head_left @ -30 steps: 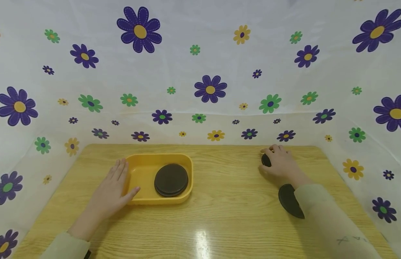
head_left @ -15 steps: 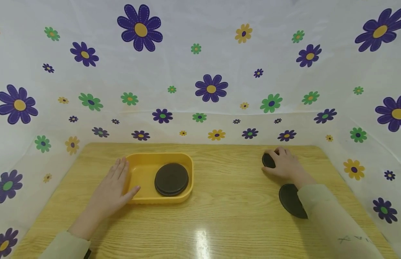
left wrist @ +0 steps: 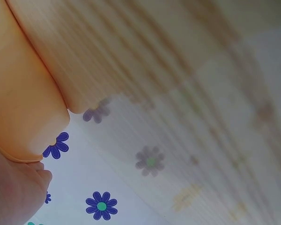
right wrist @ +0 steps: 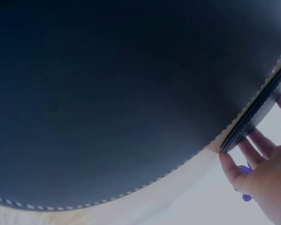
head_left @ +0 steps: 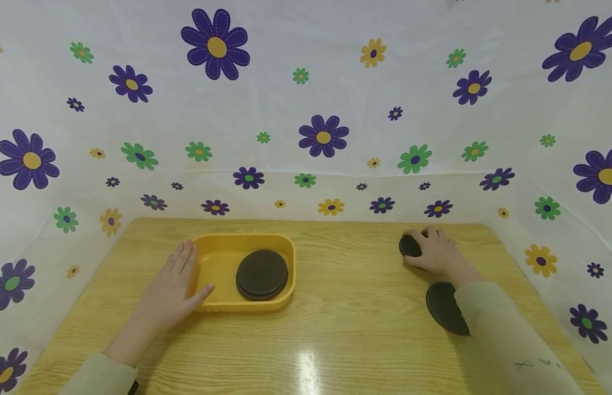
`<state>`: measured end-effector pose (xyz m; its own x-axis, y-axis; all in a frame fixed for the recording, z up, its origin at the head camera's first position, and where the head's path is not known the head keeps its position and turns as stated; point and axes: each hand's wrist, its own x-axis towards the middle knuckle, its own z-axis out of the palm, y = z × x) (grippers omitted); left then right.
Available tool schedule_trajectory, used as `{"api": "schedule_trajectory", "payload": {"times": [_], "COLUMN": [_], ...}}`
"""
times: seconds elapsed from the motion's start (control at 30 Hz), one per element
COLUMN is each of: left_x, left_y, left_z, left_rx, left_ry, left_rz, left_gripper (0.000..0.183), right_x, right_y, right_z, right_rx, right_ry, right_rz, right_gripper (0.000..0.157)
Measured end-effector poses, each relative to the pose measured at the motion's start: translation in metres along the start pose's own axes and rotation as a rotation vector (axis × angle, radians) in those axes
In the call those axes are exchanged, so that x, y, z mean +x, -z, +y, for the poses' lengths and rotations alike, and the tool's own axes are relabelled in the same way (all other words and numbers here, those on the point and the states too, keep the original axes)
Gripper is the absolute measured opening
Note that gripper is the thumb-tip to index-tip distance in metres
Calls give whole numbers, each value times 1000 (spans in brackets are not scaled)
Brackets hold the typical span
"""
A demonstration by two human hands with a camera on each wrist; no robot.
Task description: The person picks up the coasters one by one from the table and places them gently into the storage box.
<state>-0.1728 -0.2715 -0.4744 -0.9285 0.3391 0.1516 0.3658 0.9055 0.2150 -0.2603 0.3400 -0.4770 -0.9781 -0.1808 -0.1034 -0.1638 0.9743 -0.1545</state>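
My left hand lies along the left end of a yellow plastic tray, fingers straight against its side and thumb over the near rim. Inside the tray, toward its right end, sit stacked round black coasters. At the back right of the table, my right hand pinches the edge of another round black coaster, partly hidden by the hand. In the right wrist view, the fingers hold layered coasters with stitched rims. A further black coaster lies nearer on the table, partly under the right sleeve.
The wooden table reaches back to a white curtain printed with purple, green and yellow flowers. It also closes off both sides. Bare wood lies between the tray and the right hand.
My right hand has shifted slightly right and toward me over the back coaster, showing more of its face. The left hand and the tray stay put.
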Motion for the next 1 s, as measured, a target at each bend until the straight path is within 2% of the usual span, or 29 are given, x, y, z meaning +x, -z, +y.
{"api": "schedule_trajectory", "payload": {"times": [0.3, 0.57, 0.83, 1.0], "left_x": [0, 0, 0, 1], "left_y": [-1, 0, 0, 1], "left_z": [-1, -1, 0, 0], "left_rx": [8, 6, 8, 8], "left_ry": [-8, -10, -6, -3], "left_rz": [2, 2, 0, -2], "left_gripper": [97, 96, 96, 96], "right_x": [2, 6, 13, 18], "right_y": [11, 17, 23, 24], "right_z": [-12, -29, -53, -66], "right_rx": [-9, -63, -41, -67], "right_ry": [-24, 30, 81, 122], "right_rz": [-13, 25, 39, 48], "right_gripper": [75, 75, 74, 74]}}
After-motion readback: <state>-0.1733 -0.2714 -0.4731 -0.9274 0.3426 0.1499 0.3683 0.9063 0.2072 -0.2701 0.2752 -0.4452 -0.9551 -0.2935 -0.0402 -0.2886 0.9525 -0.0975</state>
